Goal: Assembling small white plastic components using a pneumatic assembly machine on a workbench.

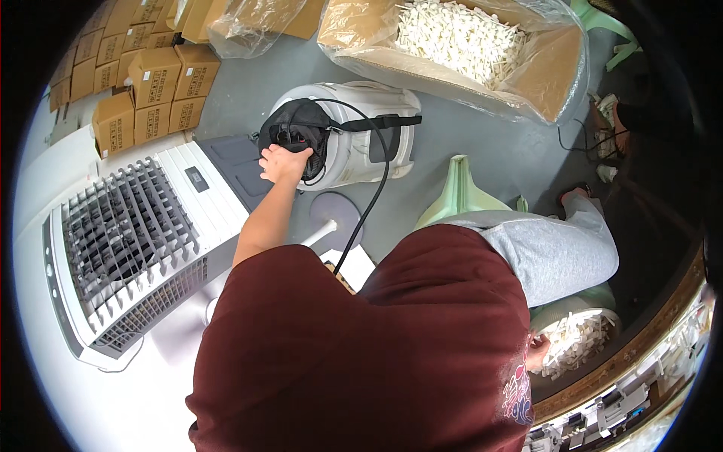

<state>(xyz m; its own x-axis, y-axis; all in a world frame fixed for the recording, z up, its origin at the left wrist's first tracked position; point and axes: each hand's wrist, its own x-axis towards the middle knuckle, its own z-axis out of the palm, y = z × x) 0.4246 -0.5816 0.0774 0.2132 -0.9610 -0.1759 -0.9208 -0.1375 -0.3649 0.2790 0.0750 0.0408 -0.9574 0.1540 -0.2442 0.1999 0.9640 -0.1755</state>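
Observation:
My left arm stretches up and to the left, and my left hand [285,163] is closed over the near edge of a black fabric bag [309,120]. The bag gapes toward me, with dark contents I cannot make out. It rests on a white, rounded plastic seat or stool [395,102], its black strap lying across the top. Low on the right, partly hidden by my shirt, my right hand [538,352] is at the rim of a pale round tub [608,316]. Small white plastic pieces [576,343] fill the tub; my right fingers are mostly hidden.
A white and grey air cooler [218,181] stands at left, with stacked cartons [154,83] behind it. A plastic-lined box [361,34] of white pieces is at the back. A black cable [386,162] passes near me; a green stool [459,192] is beside me.

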